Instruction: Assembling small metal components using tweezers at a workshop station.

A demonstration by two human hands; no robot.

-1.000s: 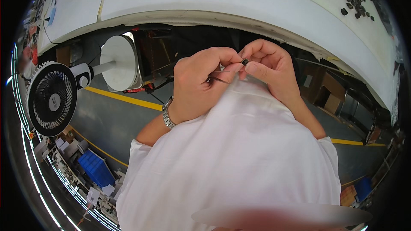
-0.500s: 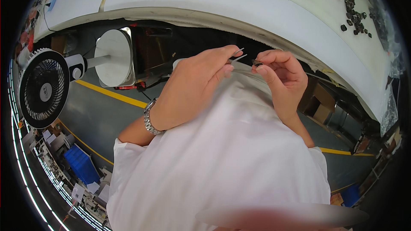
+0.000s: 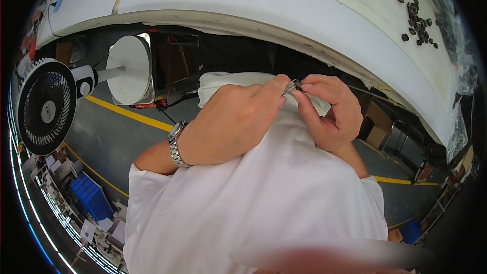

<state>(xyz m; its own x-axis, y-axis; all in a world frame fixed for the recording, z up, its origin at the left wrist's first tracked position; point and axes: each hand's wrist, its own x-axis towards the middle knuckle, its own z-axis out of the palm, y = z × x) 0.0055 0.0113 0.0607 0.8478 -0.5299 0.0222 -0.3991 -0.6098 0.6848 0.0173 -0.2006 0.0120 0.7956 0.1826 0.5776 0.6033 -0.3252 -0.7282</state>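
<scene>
My left hand (image 3: 231, 119), with a metal watch on its wrist, is closed on metal tweezers (image 3: 290, 86). Their tips reach a small dark piece (image 3: 299, 88) that I pinch between the thumb and forefinger of my right hand (image 3: 335, 111). Both hands are close together above my lap, in front of my white shirt (image 3: 243, 198). The piece is mostly covered by fingers, so its exact kind does not show. Several small dark pieces of similar look (image 3: 418, 24) lie scattered on the white table (image 3: 350, 25) at the far right.
The table's curved front edge runs just beyond my hands. A black and white fan (image 3: 48, 106) on a round white base (image 3: 129, 70) stands at left. Clear plastic wrap (image 3: 459, 137) hangs at the table's right end. A cardboard box (image 3: 376, 124) is under the table; a blue crate (image 3: 91, 195) sits lower left.
Both hands have come down slightly toward my body and closer together. The tweezers, apart from the small dark piece before, now meet it at my right fingertips.
</scene>
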